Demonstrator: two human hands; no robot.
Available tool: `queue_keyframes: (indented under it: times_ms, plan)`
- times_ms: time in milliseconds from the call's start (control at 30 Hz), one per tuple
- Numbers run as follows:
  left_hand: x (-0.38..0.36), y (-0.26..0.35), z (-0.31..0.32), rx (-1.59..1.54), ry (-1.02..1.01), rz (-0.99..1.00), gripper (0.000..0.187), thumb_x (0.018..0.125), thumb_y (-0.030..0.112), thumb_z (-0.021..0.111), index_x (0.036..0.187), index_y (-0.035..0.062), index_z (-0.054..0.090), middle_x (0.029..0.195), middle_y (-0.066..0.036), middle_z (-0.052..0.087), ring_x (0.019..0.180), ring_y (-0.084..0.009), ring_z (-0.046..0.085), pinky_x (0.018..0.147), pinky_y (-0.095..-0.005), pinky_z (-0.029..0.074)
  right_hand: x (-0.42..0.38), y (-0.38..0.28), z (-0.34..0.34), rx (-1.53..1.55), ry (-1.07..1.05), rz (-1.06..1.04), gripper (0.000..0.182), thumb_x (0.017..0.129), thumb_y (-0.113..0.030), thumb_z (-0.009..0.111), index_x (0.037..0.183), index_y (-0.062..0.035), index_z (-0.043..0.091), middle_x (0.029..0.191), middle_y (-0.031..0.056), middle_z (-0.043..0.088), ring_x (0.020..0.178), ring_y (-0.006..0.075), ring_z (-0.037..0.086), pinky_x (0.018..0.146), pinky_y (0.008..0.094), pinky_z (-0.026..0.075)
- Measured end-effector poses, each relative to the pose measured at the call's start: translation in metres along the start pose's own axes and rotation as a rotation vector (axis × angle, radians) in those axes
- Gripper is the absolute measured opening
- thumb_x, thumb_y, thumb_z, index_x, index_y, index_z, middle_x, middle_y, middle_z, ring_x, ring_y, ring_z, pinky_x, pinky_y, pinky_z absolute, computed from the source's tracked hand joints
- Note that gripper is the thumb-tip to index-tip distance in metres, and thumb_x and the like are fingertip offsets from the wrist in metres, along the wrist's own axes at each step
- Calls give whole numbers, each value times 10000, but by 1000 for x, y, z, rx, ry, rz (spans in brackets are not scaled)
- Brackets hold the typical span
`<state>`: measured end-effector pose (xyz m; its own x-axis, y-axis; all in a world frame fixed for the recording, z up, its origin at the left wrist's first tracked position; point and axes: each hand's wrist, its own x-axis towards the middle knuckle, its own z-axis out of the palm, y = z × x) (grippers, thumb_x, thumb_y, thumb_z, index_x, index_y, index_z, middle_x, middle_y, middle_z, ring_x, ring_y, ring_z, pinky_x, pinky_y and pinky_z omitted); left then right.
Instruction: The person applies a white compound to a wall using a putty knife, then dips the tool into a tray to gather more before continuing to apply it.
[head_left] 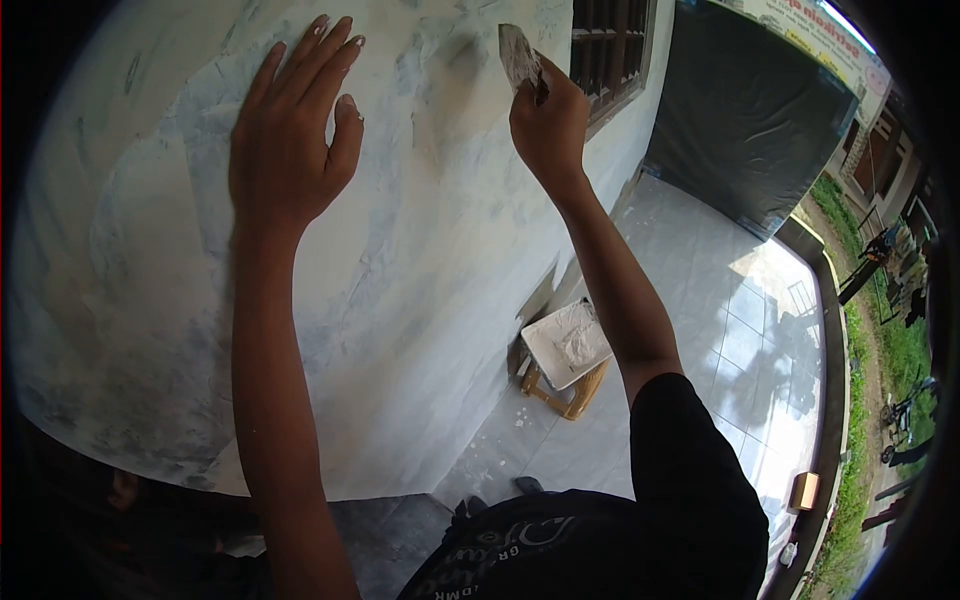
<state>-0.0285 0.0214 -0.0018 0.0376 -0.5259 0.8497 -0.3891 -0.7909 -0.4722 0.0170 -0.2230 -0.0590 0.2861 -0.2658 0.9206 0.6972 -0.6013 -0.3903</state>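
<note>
My left hand (290, 140) lies flat against the patchy white and grey wall (400, 230), its fingers apart and pointing up, with pale smears on the fingertips. To the right, my right hand (552, 120) is closed round a scraper (518, 55) coated in whitish paste. The scraper's blade is up beside the wall, left of the window; whether it touches the surface I cannot tell. Below my right forearm, a white tray (568, 343) of pale paste rests on a wooden stool (575, 402) near the foot of the wall.
A barred window (610, 50) is at the upper right of the wall. Dark sheeting (745, 115) hangs beyond it. Grey tiles (650, 240) cover the floor. A small brown box (804, 491) sits by the low kerb at right, with grass outside.
</note>
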Motion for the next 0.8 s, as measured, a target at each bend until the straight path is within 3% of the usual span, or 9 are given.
queue_keyframes:
  times_ms: [33, 100, 167, 267, 333, 400, 467, 567, 800]
  plan:
    - [0, 0, 0, 4, 2, 1, 410, 882, 117, 499, 1269, 79, 631, 1384, -58, 593, 1338, -214, 505, 1162, -429, 343, 16, 16, 6, -95, 38, -45, 360, 836, 68, 511, 1178, 106, 617, 833, 266, 678, 736, 340, 701, 682, 372, 535]
    - [0, 0, 0, 21, -1, -3, 409, 878, 117, 504, 1263, 82, 635, 1375, -56, 600, 1333, -205, 510, 1159, -424, 347, 34, 38, 21, -77, 48, 2, 371, 825, 81, 478, 1167, 118, 617, 892, 300, 676, 831, 414, 694, 746, 412, 548]
    - [0, 0, 1, 27, -1, -2, 412, 877, 116, 504, 1267, 81, 633, 1378, -56, 598, 1334, -206, 509, 1159, -426, 347, 32, 46, 38, -107, -9, 20, 373, 843, 22, 508, 1191, 91, 623, 916, 296, 678, 851, 390, 698, 732, 375, 542]
    - [0, 0, 0, 26, -5, 0, 419, 876, 112, 502, 1274, 76, 627, 1385, -58, 592, 1337, -209, 505, 1158, -429, 346, -14, 26, 61, -108, -14, -133, 430, 810, 88, 493, 1233, 141, 550, 1092, 311, 649, 940, 431, 668, 821, 426, 553]
    - [0, -1, 0, 24, -4, 1, 422, 877, 110, 500, 1279, 72, 623, 1390, -58, 587, 1340, -212, 503, 1158, -430, 346, -58, -4, 61, -108, -73, -273, 482, 797, 114, 509, 1279, 135, 494, 1228, 337, 575, 1152, 468, 577, 918, 445, 547]
    - [-1, -1, 0, 6, -9, -3, 427, 878, 103, 494, 1285, 65, 617, 1400, -63, 579, 1344, -218, 498, 1156, -434, 346, -104, -38, 44, -17, -262, -268, 545, 800, 106, 529, 1334, 130, 422, 1310, 370, 502, 1239, 511, 505, 980, 468, 516]
    - [-1, -2, -1, -11, -5, 2, 428, 877, 100, 495, 1285, 64, 617, 1401, -64, 577, 1345, -222, 497, 1156, -434, 347, -140, -66, 24, 87, -405, -212, 573, 801, 111, 548, 1358, 103, 417, 1356, 322, 496, 1267, 467, 502, 944, 438, 548]
    - [-1, -3, -2, -27, -3, 2, 429, 874, 96, 495, 1283, 63, 618, 1401, -66, 577, 1346, -225, 497, 1156, -434, 347, -157, -76, -4, 387, -502, -91, 604, 819, 156, 539, 1403, 30, 452, 1251, 274, 601, 1188, 407, 594, 938, 385, 539]
    - [-1, -1, -1, 2, -6, 8, 417, 872, 94, 496, 1267, 80, 632, 1379, -59, 597, 1336, -215, 508, 1158, -431, 349, -17, -5, 1, 22, -115, 136, 383, 862, 78, 522, 1237, 83, 600, 918, 269, 688, 846, 379, 701, 723, 347, 536]
